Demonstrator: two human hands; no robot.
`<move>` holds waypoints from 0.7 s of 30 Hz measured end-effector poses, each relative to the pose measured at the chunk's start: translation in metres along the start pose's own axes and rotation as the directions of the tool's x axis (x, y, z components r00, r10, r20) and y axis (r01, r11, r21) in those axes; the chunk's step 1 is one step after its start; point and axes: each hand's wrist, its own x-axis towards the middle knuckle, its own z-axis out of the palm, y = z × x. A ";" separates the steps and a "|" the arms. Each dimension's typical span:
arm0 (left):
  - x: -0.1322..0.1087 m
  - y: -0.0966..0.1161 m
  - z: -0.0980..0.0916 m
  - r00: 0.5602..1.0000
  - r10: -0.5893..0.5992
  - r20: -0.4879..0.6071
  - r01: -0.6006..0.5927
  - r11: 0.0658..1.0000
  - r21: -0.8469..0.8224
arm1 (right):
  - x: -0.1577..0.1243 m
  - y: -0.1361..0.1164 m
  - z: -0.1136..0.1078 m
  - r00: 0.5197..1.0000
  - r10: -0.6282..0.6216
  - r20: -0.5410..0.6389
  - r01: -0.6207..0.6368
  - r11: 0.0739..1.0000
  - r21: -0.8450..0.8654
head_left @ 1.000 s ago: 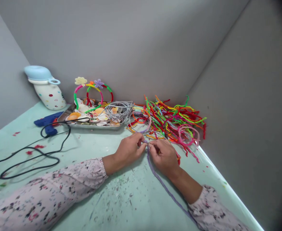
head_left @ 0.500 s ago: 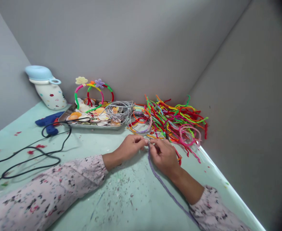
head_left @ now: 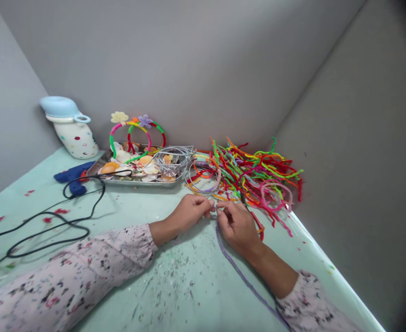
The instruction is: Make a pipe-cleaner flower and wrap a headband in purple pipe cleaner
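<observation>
My left hand [head_left: 192, 214] and my right hand [head_left: 238, 227] meet fingertip to fingertip over the middle of the table, both pinched closed. A purple pipe cleaner [head_left: 241, 275] hangs from the pinch and runs down to the lower right, past my right forearm. Its upper end is at the fingertips of my right hand. What my left fingertips grip is too small to make out. Just behind my hands lies a ring of thin silver wire [head_left: 203, 190].
Behind are a metal tray [head_left: 144, 183] of shells and coiled wire, two decorated hoops [head_left: 112, 140], and a heap of coloured pipe cleaners [head_left: 258, 166]. At left are a blue glue gun [head_left: 74, 174], its black cord [head_left: 74, 222] and a white bottle [head_left: 76, 138]. Walls enclose the table [head_left: 178, 286].
The whole view has shifted slightly, so things appear a little further right. My hands stay pinched together, with fingertips slightly shifted.
</observation>
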 end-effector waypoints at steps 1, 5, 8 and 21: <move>0.000 0.000 0.000 1.000 -0.003 -0.001 0.003 1.000 -0.001 | 0.000 0.000 0.000 1.000 0.001 -0.002 -0.001 1.000 -0.003; 0.001 -0.001 0.001 1.000 -0.012 -0.009 0.012 1.000 0.005 | -0.001 0.001 0.001 1.000 0.010 0.001 -0.010 1.000 -0.001; 0.001 -0.002 0.001 1.000 -0.011 -0.017 0.011 1.000 0.014 | -0.002 0.001 0.001 1.000 0.011 0.014 -0.011 1.000 0.012; 0.002 0.000 0.002 0.999 -0.028 -0.025 0.028 0.999 -0.030 | -0.002 0.001 0.003 0.997 0.069 0.039 -0.071 0.995 0.072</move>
